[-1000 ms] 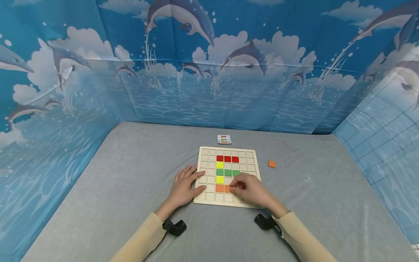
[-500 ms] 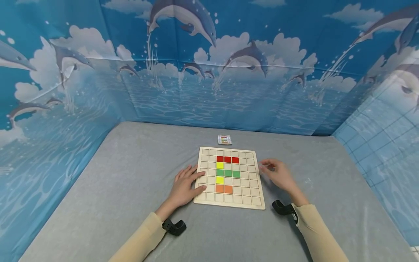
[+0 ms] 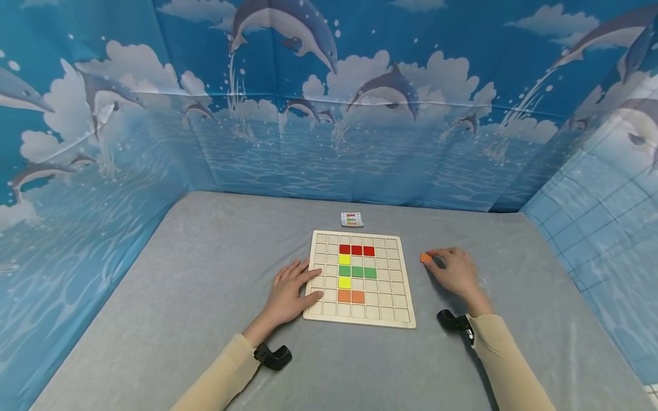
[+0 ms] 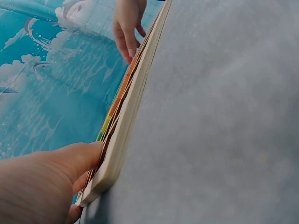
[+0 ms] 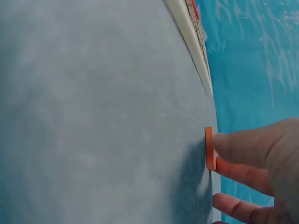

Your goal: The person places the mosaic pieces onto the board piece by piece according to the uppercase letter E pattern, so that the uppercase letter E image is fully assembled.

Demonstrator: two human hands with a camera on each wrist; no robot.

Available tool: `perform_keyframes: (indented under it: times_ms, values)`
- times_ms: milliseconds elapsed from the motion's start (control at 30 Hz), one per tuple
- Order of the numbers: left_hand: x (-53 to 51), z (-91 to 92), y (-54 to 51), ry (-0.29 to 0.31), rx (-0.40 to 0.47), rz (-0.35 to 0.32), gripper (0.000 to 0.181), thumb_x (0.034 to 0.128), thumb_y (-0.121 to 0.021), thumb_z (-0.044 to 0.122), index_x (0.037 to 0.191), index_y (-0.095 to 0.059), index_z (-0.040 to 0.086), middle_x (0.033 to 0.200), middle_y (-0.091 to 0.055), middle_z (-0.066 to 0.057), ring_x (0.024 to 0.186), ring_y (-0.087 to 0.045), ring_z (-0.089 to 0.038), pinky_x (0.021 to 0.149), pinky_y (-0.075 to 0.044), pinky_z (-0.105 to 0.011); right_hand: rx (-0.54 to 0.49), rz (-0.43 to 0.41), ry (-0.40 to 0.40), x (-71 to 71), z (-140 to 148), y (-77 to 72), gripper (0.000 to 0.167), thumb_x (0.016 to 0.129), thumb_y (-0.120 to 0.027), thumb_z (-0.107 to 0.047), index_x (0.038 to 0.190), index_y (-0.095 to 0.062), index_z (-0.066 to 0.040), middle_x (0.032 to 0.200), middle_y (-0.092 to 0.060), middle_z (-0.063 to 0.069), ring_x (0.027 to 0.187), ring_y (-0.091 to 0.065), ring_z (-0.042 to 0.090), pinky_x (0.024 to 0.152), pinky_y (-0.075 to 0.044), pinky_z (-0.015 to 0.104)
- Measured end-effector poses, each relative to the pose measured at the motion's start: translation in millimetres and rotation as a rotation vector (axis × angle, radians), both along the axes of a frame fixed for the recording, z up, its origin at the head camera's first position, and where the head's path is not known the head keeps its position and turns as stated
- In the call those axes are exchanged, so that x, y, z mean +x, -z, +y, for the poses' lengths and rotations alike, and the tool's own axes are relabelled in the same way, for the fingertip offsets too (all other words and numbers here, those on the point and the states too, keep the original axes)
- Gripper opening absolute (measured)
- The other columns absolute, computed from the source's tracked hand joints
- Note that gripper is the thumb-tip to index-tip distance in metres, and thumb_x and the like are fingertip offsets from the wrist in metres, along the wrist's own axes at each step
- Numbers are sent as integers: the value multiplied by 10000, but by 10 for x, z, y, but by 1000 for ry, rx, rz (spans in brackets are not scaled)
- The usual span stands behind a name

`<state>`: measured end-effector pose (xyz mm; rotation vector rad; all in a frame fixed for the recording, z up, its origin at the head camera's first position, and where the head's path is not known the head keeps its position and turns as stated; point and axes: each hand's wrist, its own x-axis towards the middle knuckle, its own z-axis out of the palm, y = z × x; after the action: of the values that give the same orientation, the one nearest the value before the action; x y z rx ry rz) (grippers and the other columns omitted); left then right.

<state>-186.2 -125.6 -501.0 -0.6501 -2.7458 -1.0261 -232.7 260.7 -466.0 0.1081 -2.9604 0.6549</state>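
A square wooden grid board lies flat on the table, with red tiles, yellow tiles, green tiles and orange tiles set in its cells. My left hand rests on the board's left edge, fingers spread; in the left wrist view its thumb lies on the rim. Right of the board, my right hand pinches a loose orange tile by its right side. In the right wrist view, thumb and a finger touch this orange tile, low over the grey cloth.
Behind the board lies a small card printed with a coloured grid pattern. Grey cloth covers the table. A blue dolphin-print curtain stands along the back and sides. Each wrist wears a black device.
My right hand has left the orange tiles on the board, moved right across its edge and taken hold of the loose orange tile. The left hand has stayed in place.
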Motion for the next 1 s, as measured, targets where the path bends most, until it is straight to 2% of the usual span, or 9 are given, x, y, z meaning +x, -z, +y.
perform_keyframes:
  times_ms: [133,333,500,667,833,1000]
  values:
    - [8,2,-9,-1,15,6,500,886,-656,365,1325,-581,137,1464,-379,-140,1383,-225,-342,1073,-114,-555,17,31,8,8,-28,16,343,930,-612,-230,1167,-632,17,1157,-515,292,1049,-419,467,789,-343,618]
    - [13,7,-16,-3,18,-3,497,892,-650,367,1328,-579,139,1465,-379,-140,1386,-219,-342,1074,-109,-555,-3,56,2,38,-54,9,271,876,-645,-134,1064,-616,59,978,-552,238,910,-476,402,726,-383,526]
    - [17,10,-27,-4,20,-9,497,891,-651,365,1328,-579,138,1464,-380,-140,1386,-217,-341,1076,-104,-552,-40,44,-22,74,-65,-5,249,848,-674,-126,1014,-589,40,867,-558,156,773,-506,309,659,-407,450]
    - [14,5,-28,-1,20,-4,497,894,-648,361,1328,-578,131,1463,-379,-148,1384,-220,-349,1074,-107,-556,-87,3,-42,111,-89,-7,213,859,-667,-113,992,-552,7,775,-546,79,643,-483,224,567,-376,361]
    - [26,5,-46,2,19,-7,500,894,-648,362,1333,-574,135,1467,-373,-146,1387,-213,-347,1077,-100,-556,-110,-1,-41,144,-119,-5,163,879,-646,-95,982,-549,-13,764,-560,74,622,-482,209,550,-377,342]
    - [19,8,-38,0,12,-8,500,897,-643,371,1334,-572,140,1469,-373,-135,1388,-213,-342,1076,-103,-558,-125,41,-52,211,-146,-13,138,878,-666,-101,939,-563,-32,788,-609,78,644,-535,201,543,-407,347]
